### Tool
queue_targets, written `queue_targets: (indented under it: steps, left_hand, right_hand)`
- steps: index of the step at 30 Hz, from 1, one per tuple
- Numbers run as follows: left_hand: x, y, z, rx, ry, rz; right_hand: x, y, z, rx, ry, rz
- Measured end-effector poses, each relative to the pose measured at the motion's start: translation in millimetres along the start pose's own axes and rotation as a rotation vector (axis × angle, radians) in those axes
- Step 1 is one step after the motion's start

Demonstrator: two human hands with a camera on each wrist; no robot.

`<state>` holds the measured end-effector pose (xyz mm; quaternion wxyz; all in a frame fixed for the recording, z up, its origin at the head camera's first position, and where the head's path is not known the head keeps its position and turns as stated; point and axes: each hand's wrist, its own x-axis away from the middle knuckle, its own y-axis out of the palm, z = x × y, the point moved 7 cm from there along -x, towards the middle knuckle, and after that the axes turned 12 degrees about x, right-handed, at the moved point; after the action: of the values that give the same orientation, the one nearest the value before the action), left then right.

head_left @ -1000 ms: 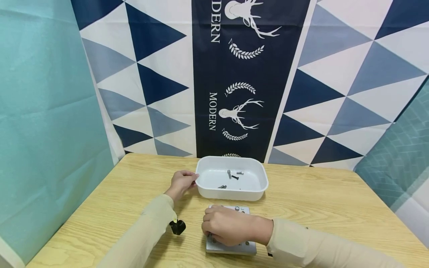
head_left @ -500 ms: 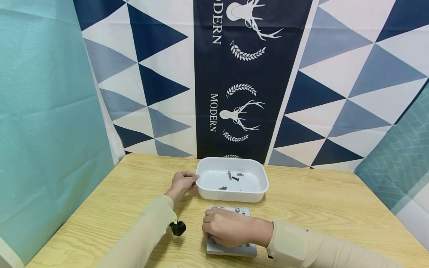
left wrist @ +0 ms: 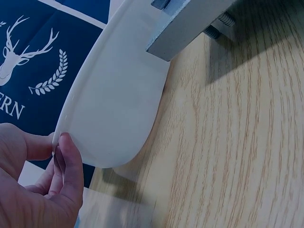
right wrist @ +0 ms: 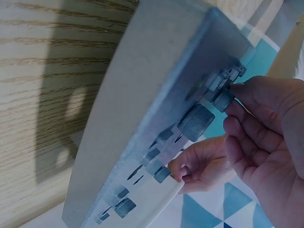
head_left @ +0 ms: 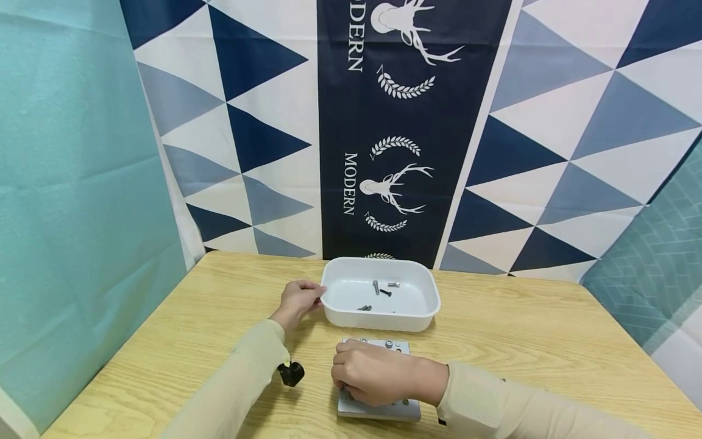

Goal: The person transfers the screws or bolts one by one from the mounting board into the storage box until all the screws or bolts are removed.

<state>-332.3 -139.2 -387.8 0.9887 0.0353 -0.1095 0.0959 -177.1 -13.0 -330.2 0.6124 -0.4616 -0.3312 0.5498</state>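
My left hand point(head_left: 298, 299) pinches the left rim of a white plastic bin point(head_left: 378, 319) between thumb and fingers; the left wrist view shows the thumb on one side of the rim point(left wrist: 88, 71) and fingers on the other. In front of the bin lies a silver metal plate point(head_left: 378, 412) with holes and screws. Over its left part is my right hand point(head_left: 373, 372), covering much of it. From the right wrist, thumb and forefinger are seen pinching the knurled head of a small socket screw point(right wrist: 223, 100) standing in the plate. A larger cap screw point(right wrist: 196, 122) stands beside it.
Several loose screws point(head_left: 376, 287) lie on the bin's floor, one of them black. Other screws point(right wrist: 125, 208) stand along the plate. The wooden table point(head_left: 521, 329) ends at a patterned cloth point(head_left: 263, 140) behind. A black wrist-camera piece point(head_left: 291, 374) hangs under the left sleeve.
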Motion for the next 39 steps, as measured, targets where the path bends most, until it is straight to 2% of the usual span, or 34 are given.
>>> queue_targets:
  steps: [28, 39]
  left_hand:
    - [-1.2, -0.1, -1.4, -0.005, 0.001, 0.004]
    - [0.8, 0.6, -1.3, -0.006, 0.007, 0.004]
  right_hand:
    - [1, -17, 6, -0.030, 0.035, 0.059]
    - [4, -21, 14, -0.007, 0.058, 0.069]
